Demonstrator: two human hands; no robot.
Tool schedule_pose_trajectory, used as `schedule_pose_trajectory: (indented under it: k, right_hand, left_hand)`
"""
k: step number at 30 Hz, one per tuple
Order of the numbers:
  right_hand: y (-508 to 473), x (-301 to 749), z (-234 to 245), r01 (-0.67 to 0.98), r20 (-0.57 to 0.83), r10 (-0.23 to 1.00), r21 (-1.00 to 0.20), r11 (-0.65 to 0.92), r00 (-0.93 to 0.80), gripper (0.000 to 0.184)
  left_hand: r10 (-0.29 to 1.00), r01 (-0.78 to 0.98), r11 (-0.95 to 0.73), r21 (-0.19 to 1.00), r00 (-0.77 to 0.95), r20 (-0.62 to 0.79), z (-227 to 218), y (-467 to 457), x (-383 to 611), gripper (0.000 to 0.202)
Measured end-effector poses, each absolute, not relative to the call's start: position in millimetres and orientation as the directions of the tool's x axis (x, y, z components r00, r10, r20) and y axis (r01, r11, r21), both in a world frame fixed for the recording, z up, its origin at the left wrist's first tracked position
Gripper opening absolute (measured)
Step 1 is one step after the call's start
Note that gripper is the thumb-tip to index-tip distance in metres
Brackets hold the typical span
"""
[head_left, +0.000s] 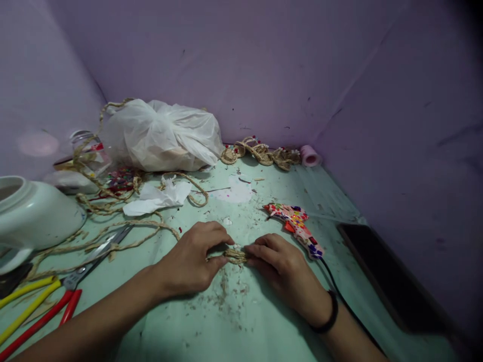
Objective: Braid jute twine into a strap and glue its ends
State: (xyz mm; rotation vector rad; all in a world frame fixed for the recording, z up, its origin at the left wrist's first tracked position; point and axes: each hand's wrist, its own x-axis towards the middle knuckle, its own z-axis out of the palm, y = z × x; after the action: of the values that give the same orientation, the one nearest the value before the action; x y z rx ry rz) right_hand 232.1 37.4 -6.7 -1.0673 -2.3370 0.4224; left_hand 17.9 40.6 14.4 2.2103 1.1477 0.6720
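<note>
Between my two hands lies a small coil of braided straw rope (237,255), low over the green tabletop. My left hand (194,259) pinches its left end with thumb and fingers. On the other side, the fingers of my right hand (281,264) are closed on the right end and hide part of it. A black band circles my right wrist. A long loose length of the same rope (151,226) runs in from the left and passes behind my left hand; whether it joins the coil I cannot tell. Bits of fibre litter the surface around the coil.
To the right sit a flower-patterned glue gun (294,223) with a black cord and a dark phone-like slab (388,276). Scissors (86,271), yellow-handled pliers-like handles (30,306) and a white jug (41,213) are at left. Behind stand a plastic bag (162,136), small woven sandals (260,153) and a pink spool (310,156).
</note>
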Motion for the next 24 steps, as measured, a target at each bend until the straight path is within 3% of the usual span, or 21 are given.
schedule_pose_trajectory:
  k: [5, 8, 14, 20, 24]
  right_hand:
    - [37, 227, -3, 0.665, 0.327, 0.791, -0.427, 0.612, -0.518, 0.021]
    - [37, 225, -1, 0.679, 0.297, 0.821, -0.462, 0.57, -0.488, 0.02]
    - [40, 224, 1, 0.66, 0.24, 0.84, -0.529, 0.533, -0.486, 0.02]
    - [38, 223, 0, 0.673, 0.267, 0.83, -0.49, 0.555, -0.49, 0.026]
    - [37, 223, -1, 0.667, 0.302, 0.826, -0.488, 0.563, -0.477, 0.019]
  left_hand:
    - [0.839, 0.599, -0.495, 0.63, 0.518, 0.166, 14, 42, 18, 0.018]
    - [0.832, 0.574, -0.52, 0.632, 0.508, 0.224, 13, 45, 19, 0.011]
    - [0.813, 0.575, -0.555, 0.601, 0.526, 0.248, 11, 55, 20, 0.016]
    - [0.746, 0.626, -0.647, 0.435, 0.639, 0.189, 12, 62, 22, 0.017]
    - [0.73, 0.663, -0.671, 0.333, 0.669, 0.14, 13, 61, 24, 0.018]
